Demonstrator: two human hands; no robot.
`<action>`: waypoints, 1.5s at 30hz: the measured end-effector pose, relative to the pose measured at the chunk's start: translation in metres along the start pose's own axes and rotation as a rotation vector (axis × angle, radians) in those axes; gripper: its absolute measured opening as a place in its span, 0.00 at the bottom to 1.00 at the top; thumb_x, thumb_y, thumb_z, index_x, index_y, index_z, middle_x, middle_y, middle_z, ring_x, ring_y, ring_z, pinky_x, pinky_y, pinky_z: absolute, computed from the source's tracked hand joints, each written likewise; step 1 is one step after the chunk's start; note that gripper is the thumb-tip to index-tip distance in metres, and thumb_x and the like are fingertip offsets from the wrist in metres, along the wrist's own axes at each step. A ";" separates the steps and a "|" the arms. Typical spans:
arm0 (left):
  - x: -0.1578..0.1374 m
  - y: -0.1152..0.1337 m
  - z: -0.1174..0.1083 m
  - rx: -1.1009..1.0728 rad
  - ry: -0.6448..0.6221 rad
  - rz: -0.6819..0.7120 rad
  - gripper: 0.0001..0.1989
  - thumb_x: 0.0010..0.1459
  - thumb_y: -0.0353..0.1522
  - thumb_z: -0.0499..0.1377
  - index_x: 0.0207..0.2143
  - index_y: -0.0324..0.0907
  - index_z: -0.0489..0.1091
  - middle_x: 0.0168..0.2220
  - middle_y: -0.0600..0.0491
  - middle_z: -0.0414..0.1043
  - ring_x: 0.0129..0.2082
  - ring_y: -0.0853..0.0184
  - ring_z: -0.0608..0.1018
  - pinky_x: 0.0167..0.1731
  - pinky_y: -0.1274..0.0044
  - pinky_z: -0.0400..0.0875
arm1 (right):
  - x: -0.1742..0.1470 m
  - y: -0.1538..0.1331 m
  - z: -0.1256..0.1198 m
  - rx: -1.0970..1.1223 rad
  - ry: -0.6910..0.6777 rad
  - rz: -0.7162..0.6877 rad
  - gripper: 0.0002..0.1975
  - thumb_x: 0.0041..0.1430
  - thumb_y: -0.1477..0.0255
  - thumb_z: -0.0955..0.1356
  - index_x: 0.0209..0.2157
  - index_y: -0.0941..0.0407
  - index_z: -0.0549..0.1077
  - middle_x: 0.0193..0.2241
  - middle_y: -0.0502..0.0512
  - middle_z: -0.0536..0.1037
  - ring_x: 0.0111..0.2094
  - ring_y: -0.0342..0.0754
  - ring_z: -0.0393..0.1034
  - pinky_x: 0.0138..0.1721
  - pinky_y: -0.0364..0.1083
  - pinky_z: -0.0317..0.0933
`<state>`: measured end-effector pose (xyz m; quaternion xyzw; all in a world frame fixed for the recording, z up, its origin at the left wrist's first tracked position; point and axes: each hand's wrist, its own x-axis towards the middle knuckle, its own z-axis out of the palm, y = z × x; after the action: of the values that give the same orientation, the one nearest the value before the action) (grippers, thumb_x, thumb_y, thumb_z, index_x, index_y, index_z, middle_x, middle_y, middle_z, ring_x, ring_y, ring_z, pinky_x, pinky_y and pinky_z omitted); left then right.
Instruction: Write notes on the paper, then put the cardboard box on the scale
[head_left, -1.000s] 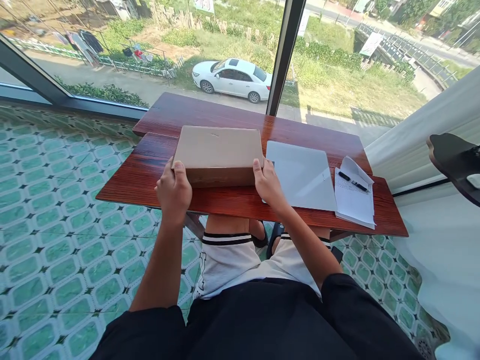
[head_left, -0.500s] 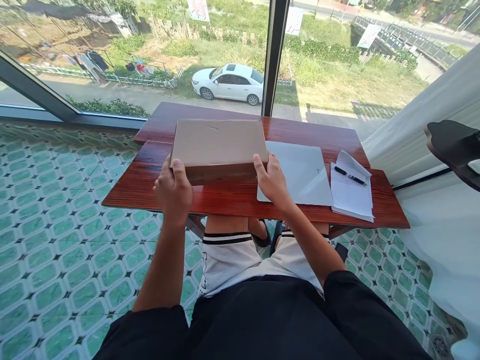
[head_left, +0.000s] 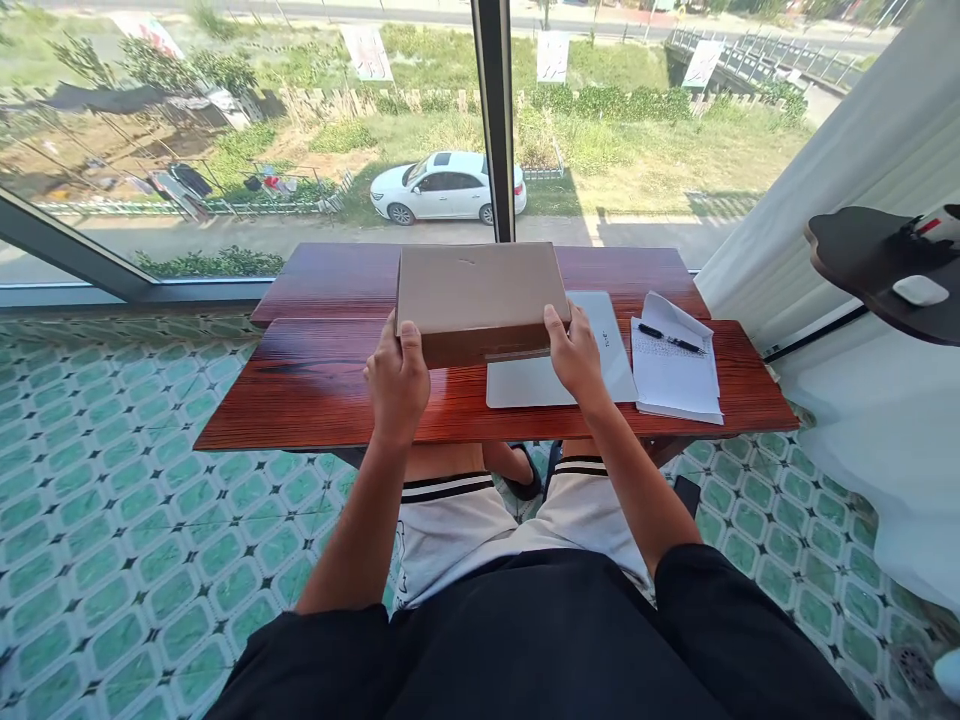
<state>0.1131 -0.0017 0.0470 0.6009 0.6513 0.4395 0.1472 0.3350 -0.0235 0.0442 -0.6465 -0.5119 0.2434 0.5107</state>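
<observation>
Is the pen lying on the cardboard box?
No, the pen lies on the notepad, right of the cardboard box.

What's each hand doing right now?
Left hand: closed on the cardboard box's near left corner.
Right hand: closed on its near right corner.

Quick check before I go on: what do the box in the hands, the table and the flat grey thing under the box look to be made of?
Box: looks like plain brown cardboard, matte, unprinted, with crisp folded edges. Table: reddish wood or a wood-look surface, dark grain streaks, slight sheen. Flat grey thing: smooth pale silver slab with rounded corners, probably the metal lid of a closed laptop, though plastic cannot be ruled out. Left hand and right hand grip the box's near corners.
</observation>
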 end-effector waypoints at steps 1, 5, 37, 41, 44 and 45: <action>-0.001 0.004 0.005 -0.012 -0.014 0.008 0.32 0.67 0.51 0.42 0.60 0.41 0.69 0.56 0.38 0.73 0.57 0.49 0.75 0.59 0.57 0.63 | 0.001 0.003 -0.005 -0.002 0.013 0.009 0.26 0.67 0.53 0.59 0.58 0.53 0.69 0.56 0.59 0.72 0.57 0.57 0.65 0.60 0.58 0.60; -0.005 0.016 0.024 -0.008 -0.056 0.025 0.34 0.67 0.52 0.42 0.61 0.40 0.69 0.56 0.37 0.74 0.56 0.49 0.75 0.59 0.57 0.64 | 0.006 0.015 -0.025 -0.023 0.071 0.028 0.25 0.66 0.54 0.60 0.56 0.53 0.71 0.54 0.59 0.73 0.54 0.57 0.67 0.58 0.58 0.61; -0.028 0.042 0.088 -0.127 -0.326 0.137 0.37 0.66 0.56 0.40 0.66 0.46 0.62 0.65 0.43 0.66 0.64 0.52 0.70 0.61 0.63 0.62 | 0.014 0.071 -0.089 -0.053 0.194 0.180 0.24 0.68 0.61 0.53 0.51 0.56 0.71 0.56 0.61 0.72 0.57 0.56 0.64 0.60 0.56 0.54; -0.028 0.041 0.089 -0.131 -0.319 0.143 0.38 0.65 0.57 0.40 0.66 0.45 0.63 0.65 0.42 0.66 0.62 0.51 0.71 0.60 0.62 0.64 | 0.015 0.072 -0.089 -0.059 0.199 0.190 0.23 0.68 0.61 0.53 0.48 0.54 0.73 0.55 0.59 0.73 0.55 0.55 0.65 0.62 0.56 0.51; -0.027 0.037 0.091 -0.154 -0.314 0.138 0.38 0.65 0.58 0.41 0.65 0.45 0.64 0.63 0.42 0.68 0.60 0.52 0.73 0.59 0.62 0.65 | 0.017 0.073 -0.089 -0.080 0.203 0.196 0.22 0.68 0.62 0.53 0.46 0.55 0.73 0.52 0.58 0.74 0.53 0.55 0.65 0.60 0.56 0.52; -0.027 0.036 0.092 -0.167 -0.320 0.132 0.38 0.65 0.58 0.41 0.65 0.46 0.64 0.63 0.43 0.68 0.59 0.52 0.75 0.59 0.62 0.65 | 0.017 0.074 -0.089 -0.085 0.207 0.197 0.22 0.68 0.62 0.53 0.47 0.55 0.73 0.52 0.58 0.74 0.53 0.54 0.65 0.60 0.56 0.53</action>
<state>0.2088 0.0063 0.0128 0.6902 0.5398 0.3998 0.2689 0.4461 -0.0409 0.0128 -0.7363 -0.4004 0.2027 0.5065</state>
